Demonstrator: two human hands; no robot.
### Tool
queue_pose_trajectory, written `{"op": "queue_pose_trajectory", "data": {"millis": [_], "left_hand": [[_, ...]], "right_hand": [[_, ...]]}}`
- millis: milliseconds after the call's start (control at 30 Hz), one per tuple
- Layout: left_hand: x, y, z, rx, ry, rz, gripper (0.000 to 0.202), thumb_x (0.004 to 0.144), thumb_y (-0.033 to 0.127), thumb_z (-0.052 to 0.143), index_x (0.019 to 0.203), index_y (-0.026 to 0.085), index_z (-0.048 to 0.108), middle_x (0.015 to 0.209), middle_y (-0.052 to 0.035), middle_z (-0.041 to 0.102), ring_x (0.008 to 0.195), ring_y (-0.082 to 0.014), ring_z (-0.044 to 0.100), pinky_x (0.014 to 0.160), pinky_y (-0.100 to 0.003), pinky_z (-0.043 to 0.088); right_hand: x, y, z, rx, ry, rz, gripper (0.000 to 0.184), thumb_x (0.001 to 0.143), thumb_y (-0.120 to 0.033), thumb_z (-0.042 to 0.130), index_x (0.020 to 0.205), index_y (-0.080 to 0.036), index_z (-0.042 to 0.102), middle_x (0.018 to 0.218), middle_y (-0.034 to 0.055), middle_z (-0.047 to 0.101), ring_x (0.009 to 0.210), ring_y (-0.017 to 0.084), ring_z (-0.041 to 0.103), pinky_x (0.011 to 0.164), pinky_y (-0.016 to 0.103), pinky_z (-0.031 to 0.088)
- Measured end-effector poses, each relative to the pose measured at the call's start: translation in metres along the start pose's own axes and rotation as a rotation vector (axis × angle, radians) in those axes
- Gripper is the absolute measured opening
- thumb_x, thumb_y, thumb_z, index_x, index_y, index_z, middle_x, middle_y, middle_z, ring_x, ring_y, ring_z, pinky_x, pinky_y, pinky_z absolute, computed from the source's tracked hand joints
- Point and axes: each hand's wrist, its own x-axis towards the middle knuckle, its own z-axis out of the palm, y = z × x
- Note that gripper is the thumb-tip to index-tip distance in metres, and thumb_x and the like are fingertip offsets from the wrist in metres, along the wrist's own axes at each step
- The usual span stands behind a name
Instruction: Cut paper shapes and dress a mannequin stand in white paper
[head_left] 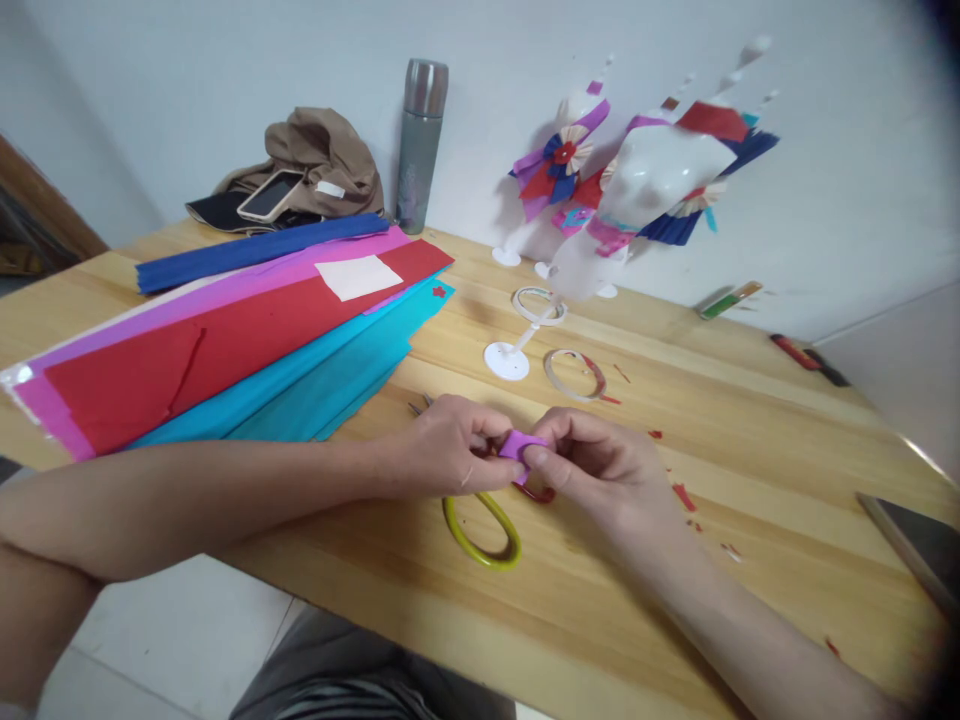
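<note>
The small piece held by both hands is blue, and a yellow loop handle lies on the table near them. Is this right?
Not fully: the small piece is purple, not blue, as the head view shows. The left hand and right hand both hold it, and the yellow loop handle lies on the table near them.
</note>
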Motion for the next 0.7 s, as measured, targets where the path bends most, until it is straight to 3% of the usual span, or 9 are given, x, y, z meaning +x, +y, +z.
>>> {"op": "queue_pose_trajectory", "data": {"millis": [233, 367, 500, 700], "left_hand": [[-0.001, 0.001, -0.004, -0.084, -0.003, -0.090, 0.031, 0.076, 0.039, 0.070, 0.062, 0.018, 0.052, 0.054, 0.0052, 0.043, 0.052, -0.0088, 0.042, 0.048, -0.021, 0.031], [-0.003, 0.012, -0.009, -0.076, -0.009, -0.103, 0.031, 0.082, 0.040, 0.062, 0.062, 0.018, 0.056, 0.051, 0.0030, 0.050, 0.051, -0.0096, 0.045, 0.049, -0.021, 0.034], [-0.001, 0.015, -0.010, -0.136, 0.038, -0.107, 0.025, 0.078, 0.041, 0.066, 0.072, 0.017, 0.061, 0.060, 0.0021, 0.055, 0.055, -0.0104, 0.048, 0.053, -0.022, 0.037], [0.003, 0.005, -0.006, -0.136, 0.036, -0.074, 0.027, 0.076, 0.036, 0.068, 0.064, 0.017, 0.053, 0.057, 0.0034, 0.048, 0.055, -0.0087, 0.040, 0.053, -0.022, 0.029]], "right_hand": [[0.004, 0.000, -0.002, 0.188, 0.118, 0.115, 0.041, 0.074, -0.055, 0.085, 0.070, -0.021, 0.063, 0.050, -0.0061, 0.051, 0.045, 0.009, 0.042, 0.044, 0.024, 0.036], [0.005, -0.008, -0.003, 0.270, 0.086, 0.202, 0.041, 0.069, -0.051, 0.090, 0.067, -0.020, 0.064, 0.048, -0.0057, 0.052, 0.045, 0.009, 0.042, 0.044, 0.024, 0.037], [0.003, -0.001, -0.002, 0.300, 0.052, 0.219, 0.038, 0.073, -0.049, 0.089, 0.070, -0.020, 0.065, 0.050, -0.0057, 0.052, 0.046, 0.009, 0.043, 0.048, 0.024, 0.037], [0.002, 0.005, -0.003, 0.269, -0.002, 0.152, 0.038, 0.078, -0.052, 0.085, 0.075, -0.019, 0.066, 0.051, -0.0055, 0.051, 0.047, 0.010, 0.043, 0.047, 0.025, 0.035]]}}
